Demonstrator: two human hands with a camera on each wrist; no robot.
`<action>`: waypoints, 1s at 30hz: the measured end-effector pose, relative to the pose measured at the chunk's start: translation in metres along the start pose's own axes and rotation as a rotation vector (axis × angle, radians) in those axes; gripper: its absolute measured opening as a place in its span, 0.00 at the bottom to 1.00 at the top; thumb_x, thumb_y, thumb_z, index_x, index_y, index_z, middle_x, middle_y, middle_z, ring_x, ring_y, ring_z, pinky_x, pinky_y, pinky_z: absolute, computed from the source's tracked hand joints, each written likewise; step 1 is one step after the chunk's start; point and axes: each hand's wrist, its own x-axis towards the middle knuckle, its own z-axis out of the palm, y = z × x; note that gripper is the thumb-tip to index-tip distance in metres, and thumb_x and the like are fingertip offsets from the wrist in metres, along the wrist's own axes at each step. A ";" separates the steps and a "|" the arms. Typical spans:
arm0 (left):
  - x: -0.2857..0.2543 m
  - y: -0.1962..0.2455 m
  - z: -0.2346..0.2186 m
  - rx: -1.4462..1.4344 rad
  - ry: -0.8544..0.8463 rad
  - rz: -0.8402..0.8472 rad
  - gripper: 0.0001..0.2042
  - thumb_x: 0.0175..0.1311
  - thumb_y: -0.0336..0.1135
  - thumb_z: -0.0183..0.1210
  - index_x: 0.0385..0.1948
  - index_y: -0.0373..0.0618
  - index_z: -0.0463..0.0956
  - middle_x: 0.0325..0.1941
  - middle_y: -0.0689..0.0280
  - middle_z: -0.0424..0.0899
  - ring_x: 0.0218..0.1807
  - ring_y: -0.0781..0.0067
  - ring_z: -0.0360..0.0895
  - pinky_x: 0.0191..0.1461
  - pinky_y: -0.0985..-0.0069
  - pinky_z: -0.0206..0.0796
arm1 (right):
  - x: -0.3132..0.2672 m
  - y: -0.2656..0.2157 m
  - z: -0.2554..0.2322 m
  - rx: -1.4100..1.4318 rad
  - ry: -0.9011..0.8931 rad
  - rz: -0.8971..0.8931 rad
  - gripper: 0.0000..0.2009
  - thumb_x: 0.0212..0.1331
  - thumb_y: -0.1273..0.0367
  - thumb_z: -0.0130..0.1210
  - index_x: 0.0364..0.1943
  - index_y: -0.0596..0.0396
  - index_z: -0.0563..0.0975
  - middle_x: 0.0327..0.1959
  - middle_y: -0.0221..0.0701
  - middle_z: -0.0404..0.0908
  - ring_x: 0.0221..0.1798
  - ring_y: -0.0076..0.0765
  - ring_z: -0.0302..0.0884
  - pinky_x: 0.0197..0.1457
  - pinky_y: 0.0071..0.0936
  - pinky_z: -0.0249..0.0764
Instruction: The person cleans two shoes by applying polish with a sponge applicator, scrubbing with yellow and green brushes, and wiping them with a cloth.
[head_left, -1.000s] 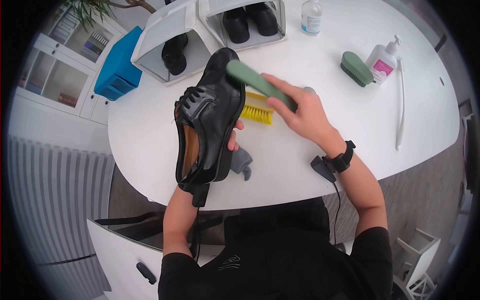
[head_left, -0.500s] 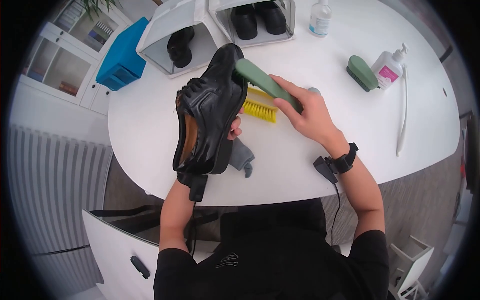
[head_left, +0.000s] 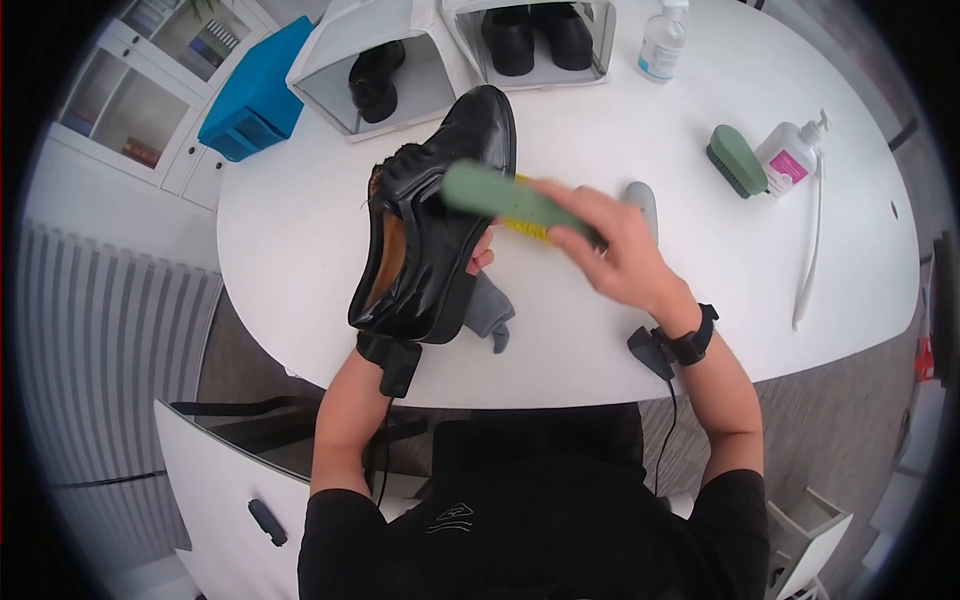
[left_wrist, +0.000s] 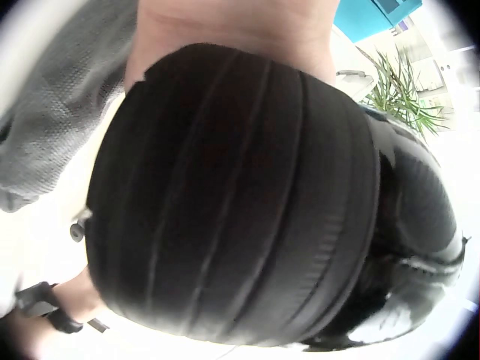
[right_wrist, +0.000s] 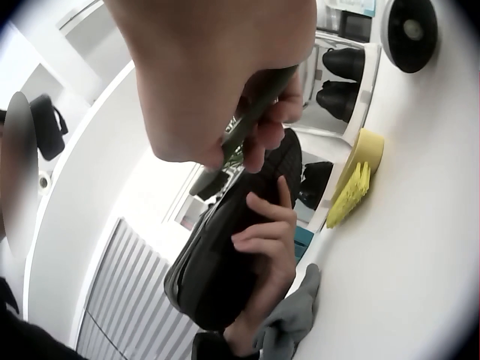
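Observation:
A glossy black lace-up shoe (head_left: 430, 240) is held up over the table, toe pointing away. My left hand (right_wrist: 270, 244) grips it from beneath, fingers spread across the sole; in the head view only some fingertips (head_left: 482, 252) show past its right side. The heel (left_wrist: 232, 202) fills the left wrist view. In my right hand (head_left: 625, 245) is a green-handled brush (head_left: 510, 205), blurred, overlapping the shoe's side below the toe. A yellow-bristled brush (right_wrist: 354, 187) lies on the table behind them. Beside the heel lies a grey cloth (head_left: 490, 312).
Two white boxes (head_left: 345, 115) with black shoes (head_left: 508, 42) stand at the back, near a blue box (head_left: 255, 90). To the right are another green brush (head_left: 738, 160), a pump bottle (head_left: 790, 158), a long white stick (head_left: 812, 240) and a clear bottle (head_left: 662, 45). A grey object (head_left: 642, 205) lies behind my right hand.
The green brush has swept from the toe back toward the laces, along the shoe's side. My left hand keeps its hold, and the shoe sits slightly further right in view.

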 end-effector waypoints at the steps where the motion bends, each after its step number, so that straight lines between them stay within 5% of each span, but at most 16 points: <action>1: -0.004 -0.001 0.007 0.000 0.002 0.003 0.23 0.78 0.44 0.59 0.66 0.38 0.72 0.47 0.58 0.81 0.37 0.72 0.74 0.42 0.72 0.67 | 0.001 -0.015 -0.006 0.009 -0.200 0.039 0.24 0.68 0.70 0.62 0.69 0.47 0.79 0.45 0.44 0.88 0.40 0.47 0.86 0.45 0.35 0.81; 2: -0.013 -0.001 0.016 0.404 0.133 0.116 0.23 0.79 0.44 0.58 0.65 0.37 0.71 0.47 0.58 0.81 0.36 0.72 0.74 0.40 0.72 0.67 | 0.002 -0.023 -0.009 0.019 -0.400 0.078 0.23 0.69 0.70 0.61 0.69 0.49 0.79 0.47 0.45 0.88 0.40 0.48 0.86 0.46 0.36 0.81; 5: -0.001 -0.001 -0.091 0.132 0.369 0.087 0.24 0.80 0.47 0.55 0.67 0.40 0.73 0.60 0.54 0.78 0.43 0.66 0.72 0.43 0.72 0.64 | 0.004 -0.024 -0.007 -0.023 -0.402 0.128 0.23 0.69 0.69 0.61 0.68 0.51 0.79 0.48 0.46 0.88 0.41 0.50 0.86 0.48 0.37 0.81; 6: 0.009 0.004 -0.065 0.075 0.059 -0.030 0.22 0.80 0.46 0.55 0.66 0.40 0.74 0.58 0.54 0.79 0.41 0.67 0.73 0.42 0.72 0.63 | 0.002 -0.017 -0.004 -0.025 -0.403 0.130 0.23 0.69 0.69 0.61 0.68 0.51 0.79 0.48 0.46 0.88 0.41 0.50 0.86 0.48 0.37 0.81; 7: 0.014 0.008 -0.039 0.017 -0.254 -0.145 0.21 0.80 0.45 0.55 0.64 0.39 0.75 0.57 0.54 0.80 0.39 0.67 0.74 0.41 0.72 0.63 | 0.000 -0.005 0.003 -0.006 -0.217 0.112 0.23 0.69 0.69 0.62 0.68 0.51 0.79 0.48 0.46 0.88 0.41 0.51 0.86 0.48 0.37 0.81; 8: 0.002 0.004 -0.019 0.378 0.038 -0.045 0.22 0.79 0.45 0.56 0.63 0.36 0.75 0.54 0.53 0.81 0.34 0.68 0.73 0.38 0.70 0.63 | -0.001 0.003 0.006 0.016 -0.032 0.092 0.23 0.69 0.68 0.62 0.68 0.51 0.79 0.48 0.47 0.88 0.40 0.52 0.86 0.48 0.37 0.81; 11: 0.000 0.002 -0.007 0.255 0.090 -0.040 0.23 0.78 0.46 0.56 0.61 0.32 0.74 0.51 0.51 0.81 0.33 0.68 0.74 0.37 0.70 0.64 | 0.003 -0.007 -0.004 0.047 -0.041 0.235 0.22 0.70 0.68 0.62 0.67 0.52 0.79 0.48 0.49 0.89 0.40 0.51 0.86 0.48 0.36 0.81; 15: -0.002 0.001 -0.041 0.270 0.058 -0.075 0.25 0.78 0.46 0.57 0.61 0.28 0.73 0.50 0.49 0.81 0.35 0.67 0.75 0.39 0.69 0.66 | 0.007 -0.015 -0.007 0.077 -0.074 0.121 0.21 0.70 0.67 0.63 0.65 0.53 0.81 0.49 0.51 0.89 0.40 0.46 0.87 0.47 0.32 0.80; 17: -0.002 -0.002 -0.043 0.312 0.041 -0.049 0.25 0.79 0.45 0.57 0.63 0.28 0.72 0.48 0.51 0.81 0.36 0.67 0.76 0.40 0.69 0.67 | 0.013 -0.020 -0.016 -0.026 -0.111 0.357 0.20 0.68 0.66 0.65 0.63 0.53 0.83 0.47 0.49 0.90 0.35 0.38 0.85 0.43 0.28 0.79; 21: -0.005 -0.003 -0.034 0.383 0.014 -0.012 0.26 0.79 0.42 0.57 0.65 0.26 0.70 0.46 0.53 0.81 0.37 0.68 0.76 0.42 0.70 0.69 | 0.011 -0.018 -0.018 -0.017 -0.062 0.313 0.21 0.66 0.65 0.68 0.62 0.52 0.84 0.43 0.46 0.91 0.28 0.33 0.80 0.37 0.26 0.76; 24: -0.021 -0.003 -0.020 0.225 0.056 -0.019 0.25 0.80 0.35 0.57 0.71 0.29 0.65 0.63 0.45 0.78 0.48 0.64 0.87 0.40 0.78 0.90 | 0.013 -0.019 -0.027 0.046 -0.105 0.273 0.22 0.68 0.67 0.67 0.66 0.50 0.83 0.47 0.35 0.92 0.34 0.21 0.76 0.41 0.22 0.75; 30: -0.020 0.000 -0.010 0.476 0.094 0.015 0.21 0.77 0.30 0.60 0.66 0.31 0.71 0.55 0.52 0.83 0.46 0.70 0.87 0.40 0.82 0.87 | 0.021 -0.027 -0.065 -0.120 -0.319 0.420 0.21 0.67 0.68 0.66 0.65 0.50 0.83 0.44 0.33 0.91 0.30 0.19 0.70 0.35 0.22 0.71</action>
